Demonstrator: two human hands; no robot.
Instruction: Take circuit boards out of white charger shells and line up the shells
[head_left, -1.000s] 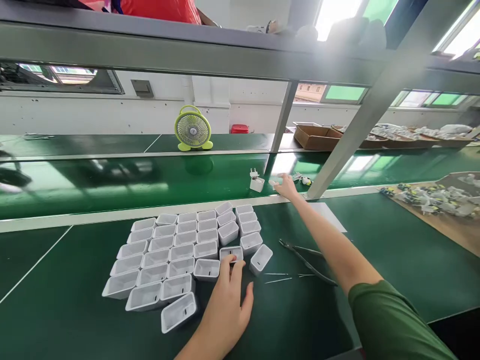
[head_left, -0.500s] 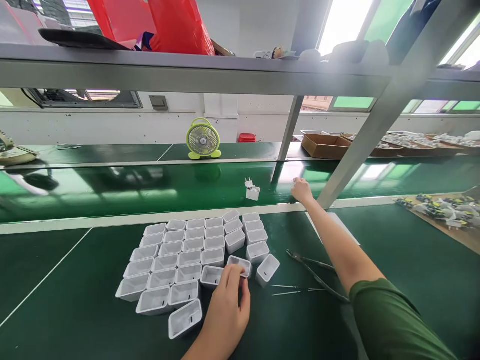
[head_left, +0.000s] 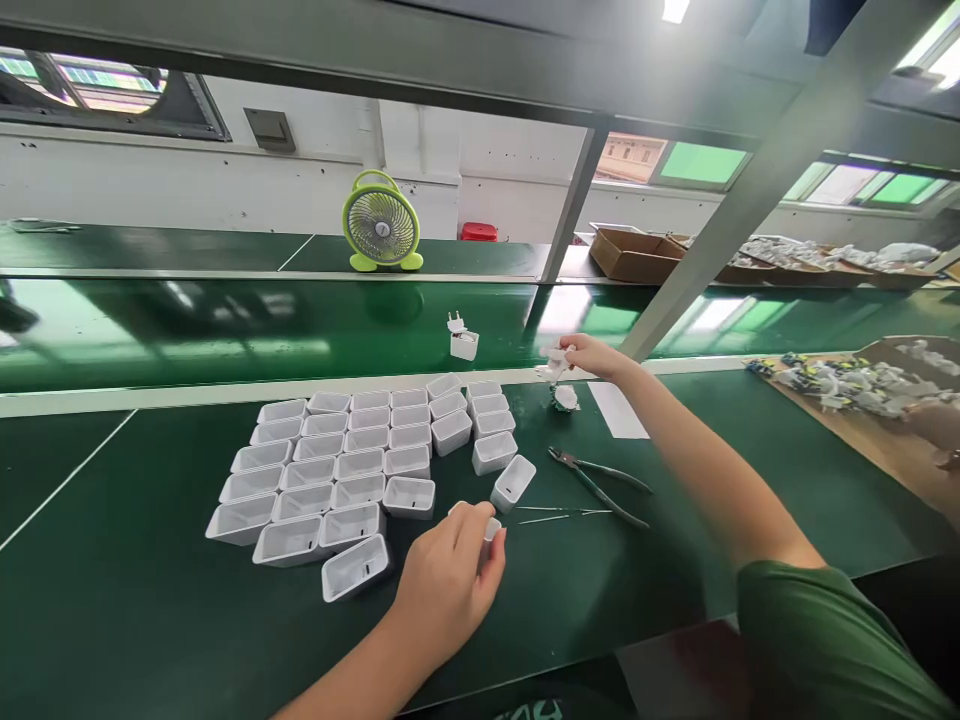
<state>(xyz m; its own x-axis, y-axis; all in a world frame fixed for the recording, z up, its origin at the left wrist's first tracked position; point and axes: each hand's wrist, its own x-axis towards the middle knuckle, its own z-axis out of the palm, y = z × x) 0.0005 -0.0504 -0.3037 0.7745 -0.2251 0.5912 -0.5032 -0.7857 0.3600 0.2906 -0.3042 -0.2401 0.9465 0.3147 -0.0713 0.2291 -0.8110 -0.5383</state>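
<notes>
Two bare hands, one green sleeve

The right arm wears a short dark green sleeve [head_left: 817,640] ending above the elbow, the forearm bare down to the right hand [head_left: 592,355]. The left hand [head_left: 450,575] and forearm are bare; rings or a watch cannot be made out.

Bare mat [head_left: 675,560] right of pliers [head_left: 596,482] — packed shells [head_left: 352,465] block the left.

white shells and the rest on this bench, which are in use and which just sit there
In hand:
left hand grips one white shell
right hand holds a small white part
shell rows

Lying about:
pliers
green fan
cardboard box
plug piece on belt
</notes>
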